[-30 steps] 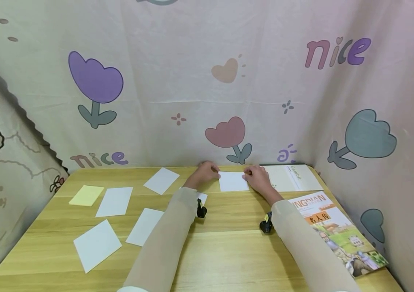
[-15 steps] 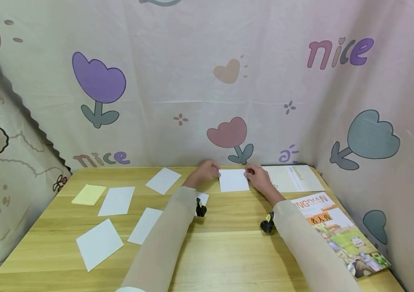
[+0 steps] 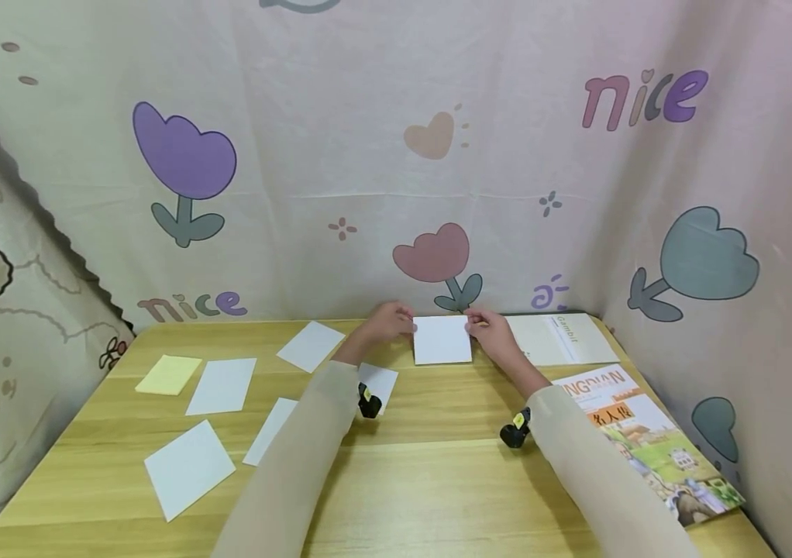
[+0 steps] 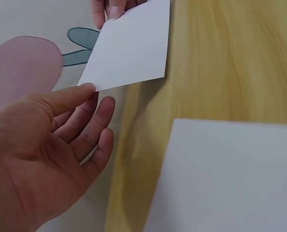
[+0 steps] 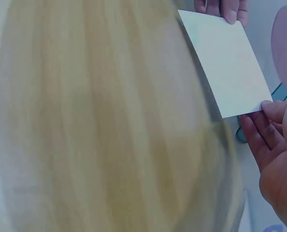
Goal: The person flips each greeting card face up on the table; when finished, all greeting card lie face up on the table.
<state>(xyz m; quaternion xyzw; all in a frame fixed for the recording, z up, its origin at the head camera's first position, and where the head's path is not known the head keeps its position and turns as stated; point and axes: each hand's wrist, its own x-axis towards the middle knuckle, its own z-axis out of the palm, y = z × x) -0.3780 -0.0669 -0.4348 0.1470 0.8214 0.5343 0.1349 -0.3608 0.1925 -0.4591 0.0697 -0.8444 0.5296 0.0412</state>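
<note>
A square white sheet of paper (image 3: 442, 339) is at the back of the table, its far edge raised off the wood. My left hand (image 3: 387, 322) pinches its far left corner between thumb and fingers; the left wrist view shows that thumb (image 4: 78, 96) on top of the paper (image 4: 134, 43). At the opposite far corner my right hand (image 3: 497, 338) pinches the same sheet, thumb uppermost in the right wrist view, where the paper (image 5: 228, 65) casts a shadow on the table. Another white sheet (image 3: 378, 381) lies beside my left wrist, partly behind the wrist camera.
Several white sheets, such as one at the front (image 3: 190, 469), lie spread over the left of the wooden table (image 3: 431, 496), with a pale yellow pad (image 3: 169, 375) among them. A cream book (image 3: 563, 339) and a colourful magazine (image 3: 668, 457) lie at right. A printed curtain (image 3: 340, 155) hangs behind.
The white sheet has tipped up at its far edge and shifted slightly left, with both hands holding its corners. My left forearm has moved left, uncovering more of the sheet near the wrist.
</note>
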